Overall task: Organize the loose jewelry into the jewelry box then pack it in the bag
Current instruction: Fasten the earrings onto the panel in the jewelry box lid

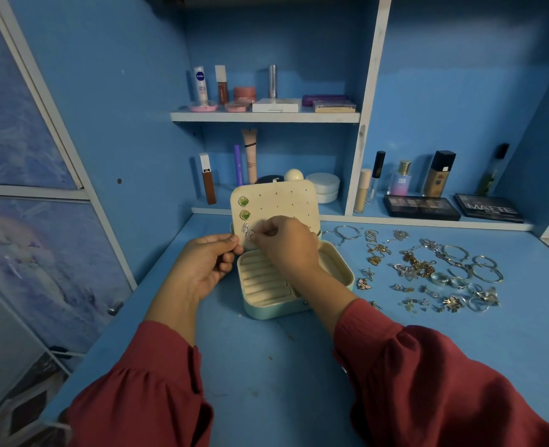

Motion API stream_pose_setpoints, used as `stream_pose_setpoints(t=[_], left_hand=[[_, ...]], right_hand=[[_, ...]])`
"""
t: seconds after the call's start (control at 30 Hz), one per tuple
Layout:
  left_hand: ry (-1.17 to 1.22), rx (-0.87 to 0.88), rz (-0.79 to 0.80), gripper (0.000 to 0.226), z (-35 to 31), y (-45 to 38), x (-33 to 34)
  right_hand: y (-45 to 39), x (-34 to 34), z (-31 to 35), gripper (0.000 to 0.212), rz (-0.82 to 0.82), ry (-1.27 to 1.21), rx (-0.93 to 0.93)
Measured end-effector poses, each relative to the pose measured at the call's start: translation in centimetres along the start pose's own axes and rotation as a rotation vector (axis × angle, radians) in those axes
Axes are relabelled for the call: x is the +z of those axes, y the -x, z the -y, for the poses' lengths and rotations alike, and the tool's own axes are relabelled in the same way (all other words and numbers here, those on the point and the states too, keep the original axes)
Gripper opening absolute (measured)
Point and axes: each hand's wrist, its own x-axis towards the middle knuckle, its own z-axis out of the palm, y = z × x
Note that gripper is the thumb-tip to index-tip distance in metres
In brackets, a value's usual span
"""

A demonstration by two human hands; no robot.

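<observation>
**Silver earring goes onto the box's panel**

Red sleeves fill the near edge, both forearms reaching over the blue desk. Jewelry box sits open between the hands, its ring rolls bare. 2 green earrings sit on the upright cream earring panel. Left hand pinches the panel's lower left edge. Right hand pinches a silver earring against the panel. Loose jewelry lies spread to the right of the box.

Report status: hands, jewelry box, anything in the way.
Left hand grips earring panel edge; right hand pinches silver earring onto it. Jewelry box open. Nothing blocking.
</observation>
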Motion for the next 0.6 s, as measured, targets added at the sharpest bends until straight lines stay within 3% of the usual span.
stream_pose_setpoints(t=[0.6], left_hand=[[-0.008,-0.004,0.001,0.007,-0.13,0.14,0.04]], right_hand=[[0.26,0.24,0.00,0.012,-0.050,0.188,-0.067]])
